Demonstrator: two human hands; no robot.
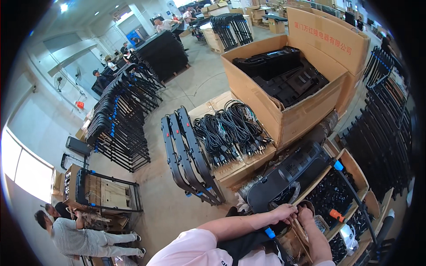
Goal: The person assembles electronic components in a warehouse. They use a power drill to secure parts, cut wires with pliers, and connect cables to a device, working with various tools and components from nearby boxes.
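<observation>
A black plastic housing (290, 175) with vent slots lies tilted across the edge of a cardboard box. A black tube (355, 199) with a blue clip curves from its upper end down to the right.

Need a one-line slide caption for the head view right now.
Both hands, left hand and right hand, meet at a black vented housing beside bundled black cables on cartons.

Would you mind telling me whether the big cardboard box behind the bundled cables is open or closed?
Open. The cardboard box has its top flaps standing up, and the black moulded parts piled inside show from above.
</observation>
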